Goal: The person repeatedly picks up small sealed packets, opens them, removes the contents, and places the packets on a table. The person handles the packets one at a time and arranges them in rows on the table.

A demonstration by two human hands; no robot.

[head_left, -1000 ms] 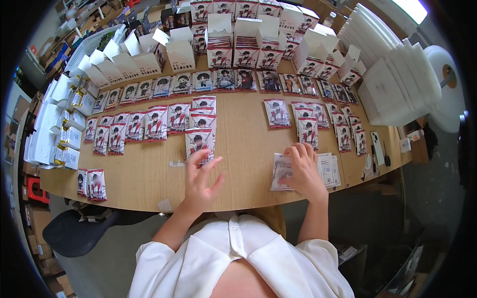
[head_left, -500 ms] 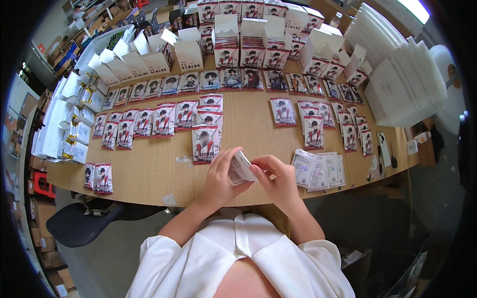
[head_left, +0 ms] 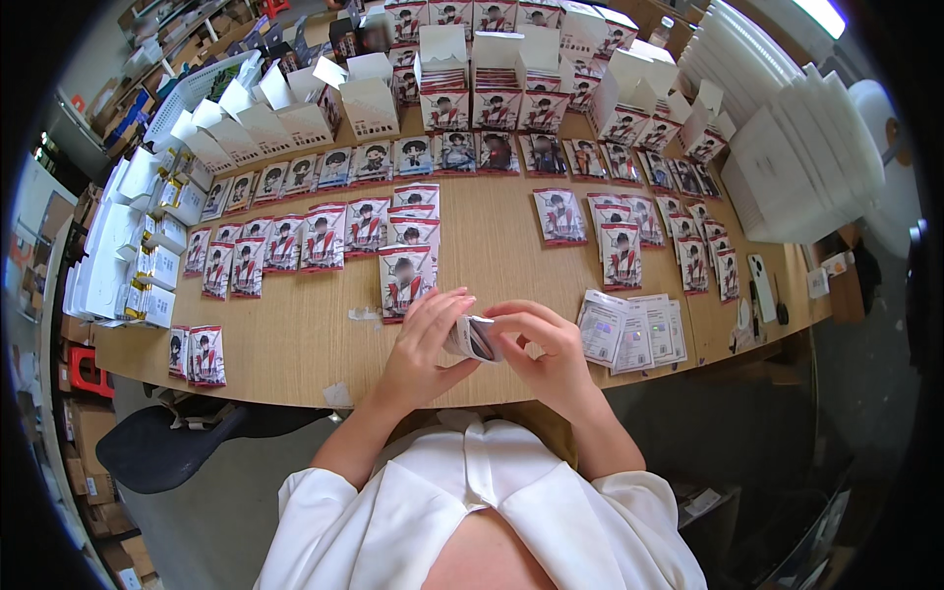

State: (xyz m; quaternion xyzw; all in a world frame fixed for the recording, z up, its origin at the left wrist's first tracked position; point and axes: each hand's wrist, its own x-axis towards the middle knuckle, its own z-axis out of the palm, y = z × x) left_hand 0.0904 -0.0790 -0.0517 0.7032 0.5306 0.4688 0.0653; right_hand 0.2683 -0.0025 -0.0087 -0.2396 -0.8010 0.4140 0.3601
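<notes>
Over the near middle of the table, my left hand (head_left: 421, 344) is closed around a thin stack of cards (head_left: 470, 339). The stack is tilted and slightly bowed, with its pale edges showing. My right hand (head_left: 543, 352) pinches its right edge between thumb and fingers. A red-and-white foil pack (head_left: 406, 280) with a printed figure lies just beyond my left fingertips, overlapping others. Beside my right hand, several white packets (head_left: 602, 326) are fanned out near the table's front edge. My fingers cover part of the stack.
Rows of picture packs (head_left: 374, 162) cross the table (head_left: 295, 339). Open white boxes (head_left: 497, 59) stand behind them. White cartons (head_left: 123, 236) line the left edge, and stacked translucent plastic trays (head_left: 796, 162) rise at right. A phone (head_left: 761, 287) and scissors (head_left: 781, 303) lie at far right.
The stack has turned in my hands and now shows a bowed edge instead of its broad face. My left fingers have shifted over it. The packs on the table lie as before.
</notes>
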